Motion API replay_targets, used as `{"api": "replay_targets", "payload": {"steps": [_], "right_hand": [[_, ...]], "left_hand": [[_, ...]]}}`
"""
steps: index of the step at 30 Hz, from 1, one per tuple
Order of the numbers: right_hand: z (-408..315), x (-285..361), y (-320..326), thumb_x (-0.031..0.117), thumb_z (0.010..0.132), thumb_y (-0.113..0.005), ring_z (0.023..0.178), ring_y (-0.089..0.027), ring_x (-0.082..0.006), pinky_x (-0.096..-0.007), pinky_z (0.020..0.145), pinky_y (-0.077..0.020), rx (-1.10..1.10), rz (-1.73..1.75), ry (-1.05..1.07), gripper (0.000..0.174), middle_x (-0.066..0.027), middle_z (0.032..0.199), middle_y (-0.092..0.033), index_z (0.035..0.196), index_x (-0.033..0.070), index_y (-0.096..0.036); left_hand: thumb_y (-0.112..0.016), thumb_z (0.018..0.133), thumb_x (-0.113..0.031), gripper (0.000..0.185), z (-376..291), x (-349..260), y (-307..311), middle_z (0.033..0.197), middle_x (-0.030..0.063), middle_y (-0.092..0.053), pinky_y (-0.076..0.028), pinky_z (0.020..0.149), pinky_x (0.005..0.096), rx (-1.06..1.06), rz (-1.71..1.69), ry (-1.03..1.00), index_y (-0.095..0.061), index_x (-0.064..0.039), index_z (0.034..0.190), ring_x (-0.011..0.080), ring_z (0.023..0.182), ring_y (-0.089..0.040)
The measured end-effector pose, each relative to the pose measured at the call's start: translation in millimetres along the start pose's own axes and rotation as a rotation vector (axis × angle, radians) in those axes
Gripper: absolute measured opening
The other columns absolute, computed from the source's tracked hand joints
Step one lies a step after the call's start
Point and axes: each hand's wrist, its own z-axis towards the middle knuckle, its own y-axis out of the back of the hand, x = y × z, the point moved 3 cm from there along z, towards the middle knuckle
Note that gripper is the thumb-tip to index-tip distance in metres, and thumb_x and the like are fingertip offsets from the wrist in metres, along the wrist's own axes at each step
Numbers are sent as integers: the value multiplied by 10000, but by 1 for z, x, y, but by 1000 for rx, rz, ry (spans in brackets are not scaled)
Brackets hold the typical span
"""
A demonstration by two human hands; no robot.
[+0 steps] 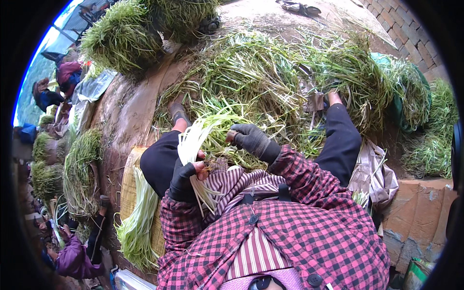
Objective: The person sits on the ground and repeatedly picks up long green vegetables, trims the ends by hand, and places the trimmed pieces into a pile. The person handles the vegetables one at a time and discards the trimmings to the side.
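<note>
My left hand [188,175], in a dark fingerless glove, grips a bunch of pale green-white leafy stalks [194,139], whose tops arch away to the upper right. Some of the stalks hang below the fist over my lap. My right hand [250,141], gloved the same way, is just right of the bunch with its fingers curled; whether it holds a stalk I cannot tell. A large heap of uncleaned green stalks [250,79] lies between my legs and beyond them. On yellow woven sacking [128,185] at my left lies a bundle of pale stalks [139,224].
Upright green bundles [121,40] stand at the upper left. More bundles [81,174] are on the ground at the left, near a person in purple [78,257]. Other people sit at the far upper left. At the right are a brown cloth [377,174] and a cardboard-like block [415,214].
</note>
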Motion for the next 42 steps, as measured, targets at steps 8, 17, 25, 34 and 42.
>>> {"api": "replay_targets", "payload": {"steps": [8, 17, 25, 34, 42], "right_hand": [[-23, 5, -66, 255, 838, -499, 405, -400, -76, -210, 373, -312, 589, 360, -444, 251, -5, 541, -492, 867, 28, -604], [-54, 80, -63, 227, 850, -476, 607, -460, -74, -235, 558, -389, 1014, 134, 25, 216, 2, 623, -499, 799, 28, -542], [-63, 103, 14, 227, 848, -503, 618, -483, -37, -188, 539, -399, 941, 475, -96, 217, 25, 655, -519, 812, 18, -550], [-40, 92, 120, 325, 869, -437, 613, -518, -154, -272, 566, -431, 145, 939, 578, 291, -56, 700, -546, 911, 56, -537], [29, -3, -18, 167, 748, -628, 672, -502, -106, -229, 593, -435, 80, 279, -366, 467, -71, 824, -540, 1125, -16, -420]], "left_hand": [[-523, 728, -109, 259, 5, 4, 11, 597, 71, -510, -362, 408, 238, -43, -133, -7, -437, -19, 954, 122, 442, -431], [-521, 718, -111, 201, 6, 10, 34, 800, 181, -547, -419, 403, 245, -125, -193, -51, -445, -13, 876, 127, 458, -446], [-495, 748, -72, 202, 5, 12, 47, 781, 118, -552, -461, 437, 274, -57, -376, -64, -397, -75, 926, 156, 531, -533], [-415, 816, -53, 99, 3, 6, 51, 717, 70, -491, -400, 383, 254, 105, -527, -114, -360, -90, 889, 111, 414, -423], [-442, 810, -60, 139, -5, -3, 28, 584, 43, -428, -387, 332, 243, 243, -533, -138, -326, -96, 878, 89, 333, -352]]}}
